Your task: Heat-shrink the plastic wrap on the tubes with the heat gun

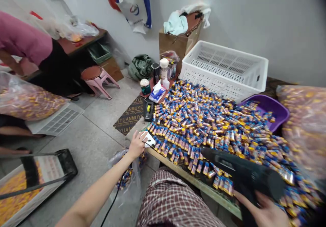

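Observation:
My left hand (137,144) reaches to the table's left corner and rests on a white plug block (149,140) with a black cord hanging from it. My right hand (265,213) grips the handle of a black heat gun (244,174), whose nozzle points left over the table. A large heap of small blue, yellow and red tubes (203,125) covers the table (203,188). My checked trousers show below the table edge.
A white slotted crate (224,69) and a purple basin (270,108) stand at the back. A clear bag of tubes (305,125) sits at right. Bottles, a tape dispenser (148,110) and tissues lie at the far left corner. A person in pink (25,43) bends at left near a pink stool (98,77).

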The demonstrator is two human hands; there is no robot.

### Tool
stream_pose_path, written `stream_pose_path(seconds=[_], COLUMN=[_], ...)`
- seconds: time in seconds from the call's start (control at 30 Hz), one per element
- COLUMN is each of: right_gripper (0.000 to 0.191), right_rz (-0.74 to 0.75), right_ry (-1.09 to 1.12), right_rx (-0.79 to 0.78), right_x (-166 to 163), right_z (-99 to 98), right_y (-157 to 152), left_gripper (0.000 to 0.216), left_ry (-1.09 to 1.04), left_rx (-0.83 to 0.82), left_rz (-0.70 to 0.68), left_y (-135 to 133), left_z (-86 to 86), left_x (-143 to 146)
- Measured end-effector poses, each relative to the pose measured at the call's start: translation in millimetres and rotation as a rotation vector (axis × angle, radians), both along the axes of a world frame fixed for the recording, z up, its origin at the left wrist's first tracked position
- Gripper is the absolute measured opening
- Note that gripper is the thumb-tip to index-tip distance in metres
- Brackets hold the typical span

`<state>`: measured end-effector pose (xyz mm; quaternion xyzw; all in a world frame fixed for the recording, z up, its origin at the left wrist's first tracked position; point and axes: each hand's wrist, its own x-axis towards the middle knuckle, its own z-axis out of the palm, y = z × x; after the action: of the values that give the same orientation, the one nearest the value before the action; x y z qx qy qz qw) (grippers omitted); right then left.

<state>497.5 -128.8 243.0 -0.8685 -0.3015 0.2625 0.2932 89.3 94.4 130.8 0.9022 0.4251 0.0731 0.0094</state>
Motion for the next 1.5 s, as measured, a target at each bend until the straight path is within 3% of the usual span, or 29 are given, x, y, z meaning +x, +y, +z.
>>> stream_pose_path(seconds=[0.13,0.23,0.33,0.47,0.57,0.77,0.93,1.07,1.23,1.4,1.5], right_gripper=[0.039,0.036,0.036,0.038,0.039,0.034,0.034,0.034,0.035,0.036,0.039], right_rz=[0.125,0.193,0.181,0.092,0.073,0.203,0.330,0.239,0.010,-0.208,-0.344], right_ry=[0.172,0.233,0.210,0.071,0.050,0.112,0.016,0.036,0.079,0.159,0.209], right_rx=[0.027,0.066,0.073,0.046,0.060,0.173,0.195,0.199,0.068,0.008,0.021], right_x=[-47,-71,-74,-54,-48,-86,-107,-88,-53,-43,-43], right_z=[-13.7,-18.7,-22.1,-22.9,-17.6,-12.6,-19.8,-16.3,-6.9,-0.7,1.5], right_y=[67,95,90,66,68,131,168,139,46,-38,-69], left_gripper=[0.034,0.034,0.036,0.045,0.054,0.067,0.043,0.020,0.022,0.021,0.023], left_ry=[-0.031,-0.082,-0.103,-0.021,0.044,0.240,0.326,0.245,0.098,0.138,0.295], left_rx=[0.007,0.016,0.005,-0.132,-0.212,-0.251,-0.358,-0.465,-0.581,-0.597,-0.689], left_rz=[-0.113,-0.131,-0.064,0.005,0.055,0.156,-0.020,-0.084,-0.045,-0.254,-0.276], left_y=[-2,-9,-17,-32,-44,-57,-55,-50,-34,-34,-45], left_z=[-15.0,-26.9,-35.3,-42.0,-44.5,-26.1,5.5,22.3,27.4,13.4,-5.3], left_x=[8,13,14,20,32,54,58,56,70,121,159])
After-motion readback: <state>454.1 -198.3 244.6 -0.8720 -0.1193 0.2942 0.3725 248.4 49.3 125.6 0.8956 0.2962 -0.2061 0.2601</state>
